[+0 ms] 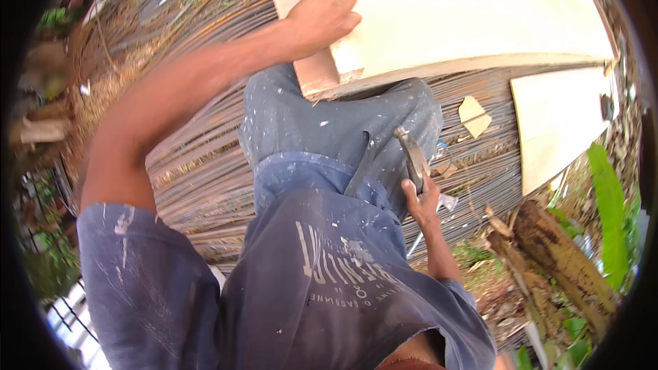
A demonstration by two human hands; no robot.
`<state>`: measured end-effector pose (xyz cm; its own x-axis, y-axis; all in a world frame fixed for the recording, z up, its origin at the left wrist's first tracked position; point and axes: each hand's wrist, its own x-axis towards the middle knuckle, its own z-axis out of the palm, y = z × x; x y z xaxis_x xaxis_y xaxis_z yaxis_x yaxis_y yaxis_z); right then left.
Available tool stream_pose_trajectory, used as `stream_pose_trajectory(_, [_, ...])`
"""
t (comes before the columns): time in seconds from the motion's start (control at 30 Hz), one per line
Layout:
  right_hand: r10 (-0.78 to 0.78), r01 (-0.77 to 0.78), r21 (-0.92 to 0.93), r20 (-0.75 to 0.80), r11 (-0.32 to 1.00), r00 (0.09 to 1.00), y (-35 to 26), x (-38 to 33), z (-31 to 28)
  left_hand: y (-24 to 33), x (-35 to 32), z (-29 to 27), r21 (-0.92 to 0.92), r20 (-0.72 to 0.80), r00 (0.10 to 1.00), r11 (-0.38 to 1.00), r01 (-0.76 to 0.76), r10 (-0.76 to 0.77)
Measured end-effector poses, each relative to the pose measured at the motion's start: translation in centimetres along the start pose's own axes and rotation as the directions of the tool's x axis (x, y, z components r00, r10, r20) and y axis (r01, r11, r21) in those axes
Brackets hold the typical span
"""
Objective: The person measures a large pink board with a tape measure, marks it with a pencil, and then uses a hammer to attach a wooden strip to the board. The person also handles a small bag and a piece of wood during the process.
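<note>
My left hand [325,20] rests by the edge of a large pale wooden panel [466,10], its fingers curled closed. What those fingers hold, if anything, is hidden. Along the panel's left side runs a wooden batten [319,72], just below my left wrist. My right hand [426,199] is wrapped around a hammer [413,154] beside my right thigh, well apart from the panel. The hammer's metal head points up and toward my knees.
Beneath me lies a wide bed of thin, rusty metal rods [199,164]. A smaller pale board [555,123] lies to the right, near a small wood offcut [473,116]. Logs [558,253] and a long green leaf [608,212] are at the lower right.
</note>
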<state>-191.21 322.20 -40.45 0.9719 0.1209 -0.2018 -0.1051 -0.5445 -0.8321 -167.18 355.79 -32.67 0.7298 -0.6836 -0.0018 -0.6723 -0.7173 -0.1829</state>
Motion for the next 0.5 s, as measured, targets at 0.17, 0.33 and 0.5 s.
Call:
stream_pose_trajectory(0.17, [0.1,-0.099,-0.017,0.097,0.995,0.99,0.1,-0.5,1.4,-0.5,-1.2,-0.9,0.014,0.04,0.998,0.999,0.043,-0.044])
stream_pose_trajectory(0.33, [0.139,-0.139,-0.005,0.096,0.99,0.986,0.3,-0.1,1.6,-0.6,-0.4,-1.9,-0.116,0.16,0.985,0.989,0.087,-0.068])
stream_pose_trajectory(0.5, [0.158,-0.175,0.183,0.102,0.967,0.982,1.4,0.5,1.5,-1.3,-0.7,-2.3,-0.158,0.187,0.981,0.984,0.079,-0.048])
